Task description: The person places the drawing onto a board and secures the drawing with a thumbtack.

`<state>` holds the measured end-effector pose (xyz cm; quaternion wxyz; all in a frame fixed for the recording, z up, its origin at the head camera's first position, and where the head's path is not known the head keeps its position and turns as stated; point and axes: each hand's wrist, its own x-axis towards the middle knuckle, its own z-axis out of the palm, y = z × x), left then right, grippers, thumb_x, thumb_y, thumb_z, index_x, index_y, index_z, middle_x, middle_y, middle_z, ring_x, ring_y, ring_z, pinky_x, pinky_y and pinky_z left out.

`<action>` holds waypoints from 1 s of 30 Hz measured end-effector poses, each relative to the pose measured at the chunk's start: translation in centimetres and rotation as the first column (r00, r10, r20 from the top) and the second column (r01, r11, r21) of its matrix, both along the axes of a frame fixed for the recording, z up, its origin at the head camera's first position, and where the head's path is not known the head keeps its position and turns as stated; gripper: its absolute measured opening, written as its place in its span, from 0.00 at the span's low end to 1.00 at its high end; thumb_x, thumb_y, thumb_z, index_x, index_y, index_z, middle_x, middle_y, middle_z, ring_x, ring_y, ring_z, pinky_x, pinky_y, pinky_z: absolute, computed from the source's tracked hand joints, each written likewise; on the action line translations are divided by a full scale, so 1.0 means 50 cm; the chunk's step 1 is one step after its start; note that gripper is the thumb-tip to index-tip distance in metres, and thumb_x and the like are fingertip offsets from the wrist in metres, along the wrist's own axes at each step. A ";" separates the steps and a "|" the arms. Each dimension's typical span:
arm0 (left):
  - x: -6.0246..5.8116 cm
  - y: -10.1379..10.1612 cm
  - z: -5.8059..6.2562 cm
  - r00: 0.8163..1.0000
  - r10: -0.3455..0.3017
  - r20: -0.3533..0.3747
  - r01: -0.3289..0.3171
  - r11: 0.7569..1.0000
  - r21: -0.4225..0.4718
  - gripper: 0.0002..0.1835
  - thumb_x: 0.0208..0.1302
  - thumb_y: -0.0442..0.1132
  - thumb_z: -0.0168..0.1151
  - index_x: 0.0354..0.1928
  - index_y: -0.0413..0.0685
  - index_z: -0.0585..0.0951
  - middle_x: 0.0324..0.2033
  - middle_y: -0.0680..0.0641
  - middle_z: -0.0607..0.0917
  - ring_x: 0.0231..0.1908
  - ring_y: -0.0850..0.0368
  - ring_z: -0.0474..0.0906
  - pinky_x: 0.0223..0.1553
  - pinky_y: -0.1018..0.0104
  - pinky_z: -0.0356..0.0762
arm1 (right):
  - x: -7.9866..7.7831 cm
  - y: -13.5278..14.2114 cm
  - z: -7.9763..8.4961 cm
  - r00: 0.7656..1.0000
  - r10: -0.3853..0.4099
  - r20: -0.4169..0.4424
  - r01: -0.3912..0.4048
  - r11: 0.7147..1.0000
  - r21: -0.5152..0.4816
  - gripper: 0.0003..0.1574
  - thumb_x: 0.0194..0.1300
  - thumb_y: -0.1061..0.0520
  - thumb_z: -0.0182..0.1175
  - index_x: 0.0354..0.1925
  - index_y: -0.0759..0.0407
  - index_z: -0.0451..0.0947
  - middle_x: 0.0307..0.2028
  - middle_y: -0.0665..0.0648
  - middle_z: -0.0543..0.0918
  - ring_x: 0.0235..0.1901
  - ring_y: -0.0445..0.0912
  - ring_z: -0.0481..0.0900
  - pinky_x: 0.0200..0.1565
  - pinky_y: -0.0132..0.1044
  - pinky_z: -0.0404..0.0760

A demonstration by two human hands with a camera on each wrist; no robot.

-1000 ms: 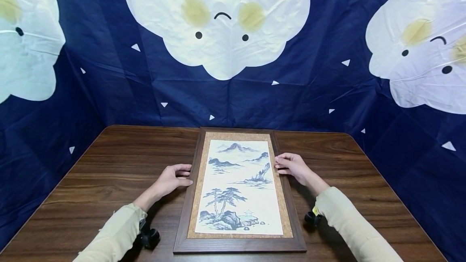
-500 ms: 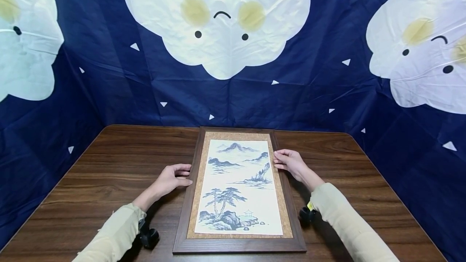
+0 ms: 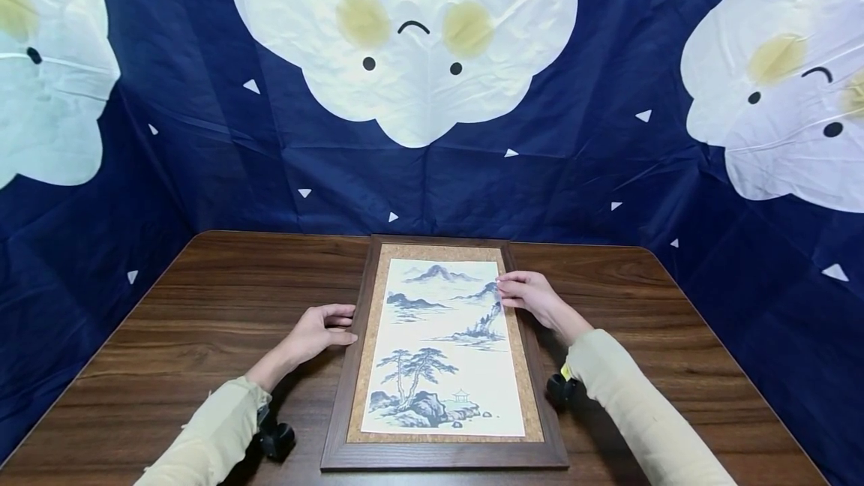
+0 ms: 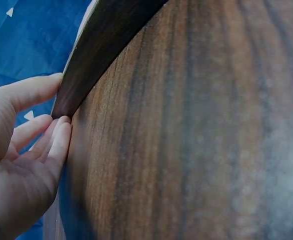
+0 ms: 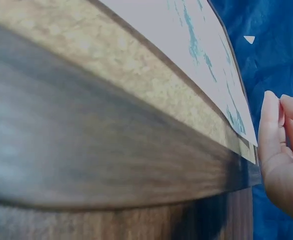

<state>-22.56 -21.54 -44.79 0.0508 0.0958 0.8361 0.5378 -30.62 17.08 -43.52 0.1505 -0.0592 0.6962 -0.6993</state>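
A brown-framed cork board (image 3: pixel 445 452) lies on the table, with a white landscape print (image 3: pixel 439 328) of mountains, pines and rocks over the cork. My left hand (image 3: pixel 313 332) rests against the frame's left side; in the left wrist view its thumb meets the edge above, the other fingertips lower down, at the table. My right hand (image 3: pixel 536 298) is over the frame's right side, fingertips at the print's upper right edge. Thumb and forefinger come together there in a pinch, with a small white speck (image 3: pixel 498 281) at the tips, too small to identify.
Dark wood-grain table (image 3: pixel 256 268) surrounds the board. A navy cloth (image 3: pixel 324 171) with white clouds hangs behind and at both sides. Black wrist devices (image 3: pixel 277 441) sit under the sleeves.
My right hand has moved up and left, from the frame's right side in over the cork to the print's edge. The left hand and the board have stayed put.
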 end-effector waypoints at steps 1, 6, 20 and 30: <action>0.000 0.000 0.000 1.000 0.000 0.000 0.000 1.000 -0.001 0.30 0.49 0.30 0.66 0.55 0.24 0.69 0.51 0.31 0.74 0.50 0.41 0.72 0.39 0.76 0.72 | -0.002 -0.002 0.000 1.000 0.009 -0.008 -0.009 1.000 0.014 0.22 0.64 0.67 0.51 0.53 0.80 0.64 0.37 0.56 0.79 0.33 0.39 0.78 0.37 0.30 0.79; 0.001 0.000 0.001 1.000 0.003 0.004 -0.003 1.000 -0.004 0.30 0.49 0.30 0.66 0.55 0.25 0.69 0.51 0.31 0.74 0.50 0.41 0.72 0.39 0.76 0.73 | -0.013 -0.016 0.005 1.000 0.023 -0.005 -0.023 0.999 0.048 0.23 0.64 0.66 0.51 0.54 0.79 0.64 0.38 0.58 0.78 0.33 0.39 0.78 0.38 0.29 0.78; -0.004 -0.002 -0.003 1.000 0.004 0.016 -0.004 1.000 0.002 0.30 0.49 0.31 0.66 0.55 0.25 0.69 0.50 0.31 0.75 0.50 0.41 0.72 0.40 0.77 0.72 | -0.052 -0.073 0.010 1.000 -0.014 0.018 0.013 0.997 0.071 0.20 0.63 0.68 0.51 0.52 0.78 0.66 0.41 0.66 0.78 0.33 0.42 0.80 0.40 0.31 0.79; -0.004 -0.003 -0.003 1.000 0.003 0.008 -0.003 1.000 0.000 0.31 0.49 0.31 0.67 0.55 0.25 0.69 0.50 0.31 0.75 0.50 0.41 0.72 0.39 0.76 0.73 | -0.077 -0.098 0.008 1.000 -0.026 0.015 0.025 0.998 0.062 0.20 0.62 0.68 0.53 0.51 0.78 0.68 0.36 0.61 0.79 0.28 0.39 0.78 0.33 0.29 0.79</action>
